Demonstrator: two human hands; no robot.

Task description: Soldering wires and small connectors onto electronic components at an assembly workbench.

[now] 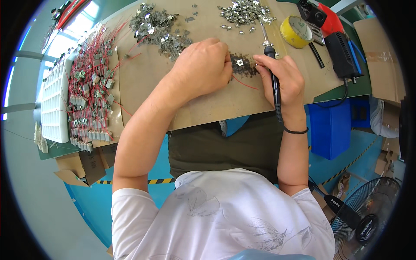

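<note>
My right hand (286,80) is closed around a soldering iron (269,52), its metal tip pointing away from me. Thumb and forefinger of that hand come together beside a dark, stained patch (248,69) of the brown board. On the patch lies a small shiny metal piece (240,63), between my two hands. My left hand (203,65) is closed with its fingertips pinched at the patch's left edge; what they hold is hidden. A thin red wire (247,82) runs out from beside those fingertips toward the right hand.
Piles of small metal pieces (151,26) and shinier clips (245,12) lie at the back. Red-wired parts (93,86) crowd the left beside a white gridded tray (54,102). At right are yellow tape (296,32), a black pen (316,55) and a black corded box (342,54).
</note>
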